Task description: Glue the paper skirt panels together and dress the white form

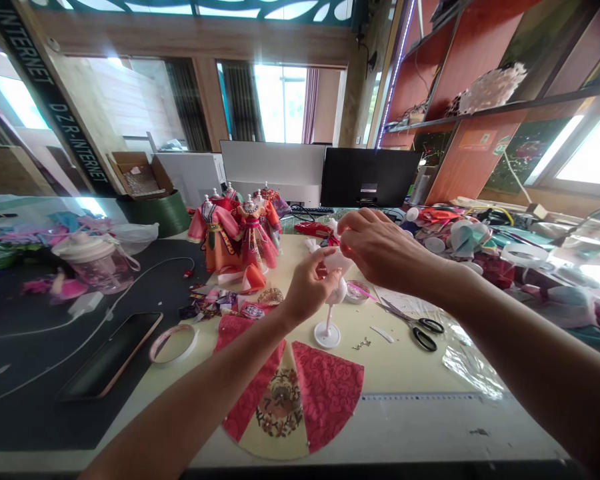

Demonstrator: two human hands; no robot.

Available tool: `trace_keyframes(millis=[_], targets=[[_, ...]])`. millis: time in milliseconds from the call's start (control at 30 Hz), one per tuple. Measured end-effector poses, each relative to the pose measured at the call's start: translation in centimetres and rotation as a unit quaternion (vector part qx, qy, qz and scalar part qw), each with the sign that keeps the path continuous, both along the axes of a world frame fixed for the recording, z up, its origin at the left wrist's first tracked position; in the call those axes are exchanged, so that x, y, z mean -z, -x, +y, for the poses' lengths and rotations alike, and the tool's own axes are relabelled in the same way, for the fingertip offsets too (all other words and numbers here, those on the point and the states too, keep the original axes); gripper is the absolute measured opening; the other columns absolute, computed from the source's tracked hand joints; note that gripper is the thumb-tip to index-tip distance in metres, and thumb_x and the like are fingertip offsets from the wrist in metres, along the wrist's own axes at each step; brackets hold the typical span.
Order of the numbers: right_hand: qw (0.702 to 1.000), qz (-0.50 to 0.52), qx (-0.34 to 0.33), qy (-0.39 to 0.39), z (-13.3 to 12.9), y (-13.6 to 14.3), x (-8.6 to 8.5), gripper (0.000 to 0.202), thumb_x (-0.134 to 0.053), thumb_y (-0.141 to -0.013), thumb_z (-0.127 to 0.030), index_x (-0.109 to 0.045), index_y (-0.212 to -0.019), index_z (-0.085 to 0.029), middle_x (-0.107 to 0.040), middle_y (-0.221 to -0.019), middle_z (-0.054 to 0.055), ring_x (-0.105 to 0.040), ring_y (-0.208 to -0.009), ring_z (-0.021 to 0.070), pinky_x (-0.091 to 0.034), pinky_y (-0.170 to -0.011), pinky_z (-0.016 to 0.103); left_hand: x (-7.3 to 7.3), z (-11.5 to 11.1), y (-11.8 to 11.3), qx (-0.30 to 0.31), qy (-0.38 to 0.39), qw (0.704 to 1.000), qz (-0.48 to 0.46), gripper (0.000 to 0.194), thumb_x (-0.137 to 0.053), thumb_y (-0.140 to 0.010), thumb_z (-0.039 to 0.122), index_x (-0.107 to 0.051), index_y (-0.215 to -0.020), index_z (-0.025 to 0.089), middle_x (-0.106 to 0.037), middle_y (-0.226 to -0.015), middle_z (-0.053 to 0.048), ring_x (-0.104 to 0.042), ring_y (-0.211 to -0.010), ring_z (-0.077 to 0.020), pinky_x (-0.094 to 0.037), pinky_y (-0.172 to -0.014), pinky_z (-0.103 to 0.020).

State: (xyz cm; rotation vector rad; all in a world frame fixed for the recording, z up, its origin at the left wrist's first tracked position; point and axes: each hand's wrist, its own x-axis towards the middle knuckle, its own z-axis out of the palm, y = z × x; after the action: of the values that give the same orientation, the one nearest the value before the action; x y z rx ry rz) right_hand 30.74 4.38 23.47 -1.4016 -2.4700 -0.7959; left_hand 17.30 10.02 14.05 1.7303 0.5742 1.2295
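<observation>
A small white mannequin on a round stand (327, 335) stands upright near the middle of the table. My left hand (309, 287) is closed around the left side of its upper body, where pale fabric (338, 261) shows. Just above and to the right, my right hand (373, 243) has its fingers bent together at the top of the figure; what they pinch is hidden. In front of the stand lies a fan-shaped piece of red and cream cloth (330, 393) with a round floral pattern.
Dressed miniature mannequins (250, 230) stand behind on the left. Scissors (420, 327), a ruler (420, 397) and clear plastic (467, 360) lie right. A tape roll (174, 344), phone (113, 357) and lidded cup (97, 260) are left. Fabric heaps (500, 260) line the right side.
</observation>
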Motion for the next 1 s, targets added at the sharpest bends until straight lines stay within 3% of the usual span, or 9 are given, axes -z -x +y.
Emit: trace_keyframes(millis=[667, 1000], targets=[[0.999, -0.032, 0.009, -0.002, -0.09, 0.38, -0.28, 0.026, -0.038, -0.080, -0.001, -0.059, -0.073, -0.014, -0.058, -0.095, 0.013, -0.046, -0.086, 0.0220, -0.038, -0.082, 0.037, 0.05, -0.03, 0.04, -0.005, 0.004, 1.000, -0.002, 0.030, -0.059, -0.077, 0.013, -0.059, -0.106, 0.013, -0.064, -0.084, -0.005, -0.061, -0.071, -0.0125, -0.051, -0.060, -0.021], [0.998, -0.051, 0.020, -0.042, -0.30, 0.55, 0.39, 0.025, -0.037, -0.084, -0.009, -0.059, -0.075, -0.017, -0.057, -0.087, 0.011, -0.044, -0.078, 0.0217, -0.037, -0.080, 0.038, -0.31, -0.02, 0.06, 0.013, 0.003, 1.000, -0.018, 0.020, -0.057, -0.084, 0.027, -0.063, -0.097, 0.013, -0.062, -0.079, -0.003, -0.055, -0.067, -0.0102, -0.045, -0.057, -0.019]])
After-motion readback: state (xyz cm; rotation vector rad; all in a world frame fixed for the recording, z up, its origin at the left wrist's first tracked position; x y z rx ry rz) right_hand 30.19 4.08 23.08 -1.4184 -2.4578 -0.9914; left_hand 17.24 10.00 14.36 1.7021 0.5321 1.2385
